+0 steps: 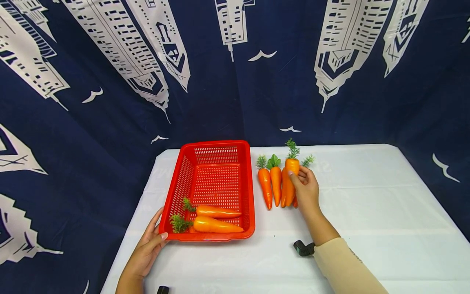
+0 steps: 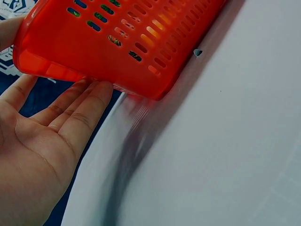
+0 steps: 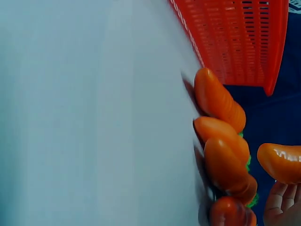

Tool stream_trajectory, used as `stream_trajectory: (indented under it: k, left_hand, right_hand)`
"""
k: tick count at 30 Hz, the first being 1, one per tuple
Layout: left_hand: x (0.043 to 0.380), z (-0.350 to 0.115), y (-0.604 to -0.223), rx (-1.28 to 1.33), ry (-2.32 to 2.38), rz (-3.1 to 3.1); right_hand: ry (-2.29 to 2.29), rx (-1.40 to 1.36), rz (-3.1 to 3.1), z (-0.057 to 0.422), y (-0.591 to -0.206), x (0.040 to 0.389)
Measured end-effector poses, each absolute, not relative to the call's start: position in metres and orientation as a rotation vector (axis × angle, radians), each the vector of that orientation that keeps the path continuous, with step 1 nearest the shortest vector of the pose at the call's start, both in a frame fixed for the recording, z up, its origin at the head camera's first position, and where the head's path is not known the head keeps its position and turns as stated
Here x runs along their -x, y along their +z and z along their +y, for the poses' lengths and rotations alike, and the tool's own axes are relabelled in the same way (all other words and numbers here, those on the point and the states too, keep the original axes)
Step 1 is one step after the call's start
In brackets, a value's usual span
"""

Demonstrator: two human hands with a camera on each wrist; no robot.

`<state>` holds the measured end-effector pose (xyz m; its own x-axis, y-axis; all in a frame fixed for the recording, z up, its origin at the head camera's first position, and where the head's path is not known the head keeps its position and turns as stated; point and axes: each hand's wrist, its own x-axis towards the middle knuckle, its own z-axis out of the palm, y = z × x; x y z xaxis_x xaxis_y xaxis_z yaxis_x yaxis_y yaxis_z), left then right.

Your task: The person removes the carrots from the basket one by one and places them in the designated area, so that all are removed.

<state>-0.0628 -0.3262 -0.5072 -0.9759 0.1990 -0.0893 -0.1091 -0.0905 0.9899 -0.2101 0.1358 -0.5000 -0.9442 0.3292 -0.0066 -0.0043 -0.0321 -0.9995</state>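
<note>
The right hand (image 1: 307, 190) pinches a held carrot (image 1: 290, 188) between thumb and fingers; in the right-wrist view it is apart from the other carrots. The left hand (image 1: 147, 248) grips the near left corner of a red basket (image 1: 216, 183), thumb on the rim, fingers along the outside (the left-wrist view shows them nearly straight).

Near the right hand, a row of loose carrots (image 1: 265, 188) lies side by side on the white bench (image 1: 367, 204), just right of the basket, green tops away from the person. The right-wrist view shows 4 of them. Inside the basket, 2 carrots (image 1: 218, 224) lie crosswise at the near end, tops to the left; a sliver of orange beside the nearer 1 is too small to identify.

A beige sleeve (image 1: 341, 265) covers part of the right forearm, with a black object (image 1: 304, 248) just beside its cuff. At the lower edge is another small black piece (image 1: 163, 290). Beyond the bench hangs a navy cloth (image 1: 275, 102) printed with white, upside-down buildings and birds.
</note>
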Motion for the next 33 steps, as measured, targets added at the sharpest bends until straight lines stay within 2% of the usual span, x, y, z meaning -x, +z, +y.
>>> stream_trajectory:
  k: [15, 33]
  left_hand:
    - [0.063, -0.326, -0.508, -0.101, 2.172, 1.977]
    - [0.063, -0.327, -0.509, -0.126, 2.181, 1.970]
  right_hand:
    - [2.080, 0.507, -1.993, 0.159, -0.505, 0.216]
    - [2.030, 0.545, -1.974, 0.169, -0.512, 0.214]
